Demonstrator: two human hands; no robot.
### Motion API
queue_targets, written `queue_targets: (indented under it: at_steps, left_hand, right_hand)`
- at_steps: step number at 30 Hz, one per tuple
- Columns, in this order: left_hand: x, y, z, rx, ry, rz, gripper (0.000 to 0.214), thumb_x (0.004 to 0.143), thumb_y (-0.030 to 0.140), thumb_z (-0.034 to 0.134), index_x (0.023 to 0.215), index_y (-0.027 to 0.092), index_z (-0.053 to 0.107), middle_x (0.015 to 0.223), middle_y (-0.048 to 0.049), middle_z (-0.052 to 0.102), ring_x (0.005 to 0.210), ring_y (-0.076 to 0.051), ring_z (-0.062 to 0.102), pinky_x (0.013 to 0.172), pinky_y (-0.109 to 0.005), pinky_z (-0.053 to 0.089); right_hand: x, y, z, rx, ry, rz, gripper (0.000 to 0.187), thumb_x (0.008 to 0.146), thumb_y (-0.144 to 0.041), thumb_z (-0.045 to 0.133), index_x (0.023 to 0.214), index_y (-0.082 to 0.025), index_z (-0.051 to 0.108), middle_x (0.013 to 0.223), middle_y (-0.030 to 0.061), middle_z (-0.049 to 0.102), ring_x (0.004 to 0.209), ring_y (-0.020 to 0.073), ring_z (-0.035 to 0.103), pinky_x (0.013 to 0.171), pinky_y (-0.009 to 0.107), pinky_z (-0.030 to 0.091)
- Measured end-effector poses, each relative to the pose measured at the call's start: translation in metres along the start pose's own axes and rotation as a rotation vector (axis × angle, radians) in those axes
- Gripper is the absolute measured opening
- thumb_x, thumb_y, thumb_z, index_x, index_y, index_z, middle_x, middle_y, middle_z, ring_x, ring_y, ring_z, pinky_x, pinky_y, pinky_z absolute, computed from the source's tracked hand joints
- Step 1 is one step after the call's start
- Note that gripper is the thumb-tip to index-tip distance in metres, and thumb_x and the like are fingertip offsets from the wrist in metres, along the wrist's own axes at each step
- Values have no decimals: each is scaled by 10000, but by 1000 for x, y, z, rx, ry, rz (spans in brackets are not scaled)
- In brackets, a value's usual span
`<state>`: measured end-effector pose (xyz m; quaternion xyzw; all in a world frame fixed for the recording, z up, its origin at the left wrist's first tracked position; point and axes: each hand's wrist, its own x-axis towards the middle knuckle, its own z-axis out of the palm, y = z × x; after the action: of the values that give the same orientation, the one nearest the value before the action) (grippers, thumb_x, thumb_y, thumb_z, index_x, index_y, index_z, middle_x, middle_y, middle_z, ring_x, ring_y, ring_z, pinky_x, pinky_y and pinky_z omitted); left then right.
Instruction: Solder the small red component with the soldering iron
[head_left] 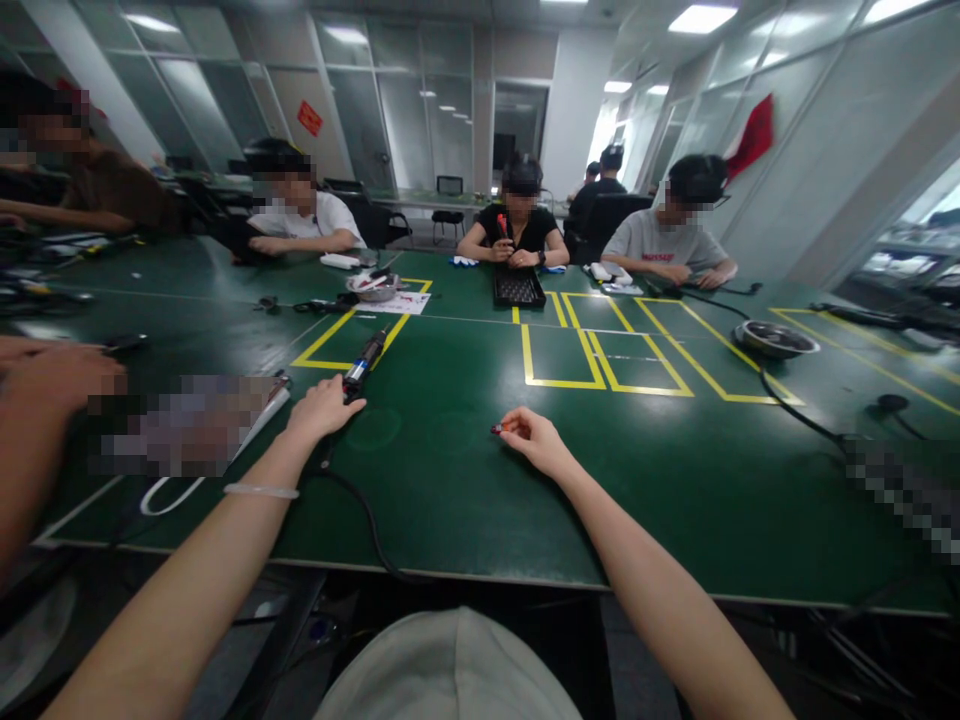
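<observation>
My left hand (324, 408) is closed around the lower part of a black electric screwdriver (365, 362). The screwdriver has a silver and blue band, and its far end points away from me over the green table. A black cable (369, 512) runs from below this hand toward the table's front edge. My right hand (534, 440) hovers low over the table or rests on it, thumb and fingers pinched on a small red-orange piece (497, 429). The piece is too small to tell its kind.
Yellow tape outlines (564, 384) mark the table (465, 510). A metal bowl (373, 288) holds parts; another round dish (776, 338) stands right. A black tray (519, 290) lies before a person opposite. Left are a blurred bag (202, 425) and another person's hand (64, 385).
</observation>
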<state>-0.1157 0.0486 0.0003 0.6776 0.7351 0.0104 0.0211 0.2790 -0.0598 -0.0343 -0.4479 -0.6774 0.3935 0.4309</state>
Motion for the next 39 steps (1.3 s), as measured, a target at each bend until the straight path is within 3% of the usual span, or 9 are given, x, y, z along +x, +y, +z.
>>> queue_targets:
  at_steps: [4, 13, 18, 30, 34, 39]
  left_hand:
    - [-1, 1, 5, 7, 80, 82, 716, 834, 542, 444, 1415, 140, 328, 1429, -208, 398, 1230, -379, 461, 912, -454, 449]
    - [-5, 22, 1, 33, 97, 91, 663, 828, 494, 504, 1376, 143, 379, 1250, -186, 526, 1106, -345, 534, 873, -414, 461]
    - [-27, 60, -4, 9, 132, 135, 630, 811, 497, 528, 1341, 171, 432, 1201, -163, 551, 1078, -327, 540, 837, -403, 473]
    - [-108, 183, 0, -92, 119, 433, 582, 808, 408, 547, 1336, 211, 398, 1244, -126, 492, 1119, -275, 487, 809, -361, 499]
    - [-128, 200, 1, -129, 88, 497, 610, 815, 400, 547, 1371, 240, 353, 1245, -112, 478, 1123, -263, 481, 797, -346, 503]
    - [-137, 203, 1, -128, 99, 521, 596, 831, 377, 527, 1381, 246, 338, 1257, -107, 470, 1137, -256, 463, 834, -349, 486]
  right_hand:
    - [-1, -4, 0, -21, 10, -4, 202, 803, -314, 624, 936, -164, 601, 794, 17, 630, 653, 120, 546, 617, 244, 421]
    - [-2, -8, 0, -87, -5, -18, 195, 802, -312, 623, 929, -164, 607, 809, 20, 650, 665, 122, 554, 634, 247, 434]
    - [-2, -9, 0, -95, -4, -18, 196, 808, -314, 617, 932, -162, 607, 799, 18, 640, 670, 125, 555, 626, 243, 428]
    - [0, -7, -4, -168, 65, -36, 174, 780, -296, 638, 897, -173, 601, 719, -14, 593, 613, 122, 517, 615, 250, 416]
    - [1, -8, -3, -136, 71, -55, 170, 766, -273, 639, 891, -176, 581, 739, -15, 596, 618, 120, 519, 622, 252, 423]
    - [-1, -12, 1, -117, 38, -64, 163, 762, -257, 636, 879, -176, 556, 701, -28, 574, 599, 116, 511, 597, 241, 413]
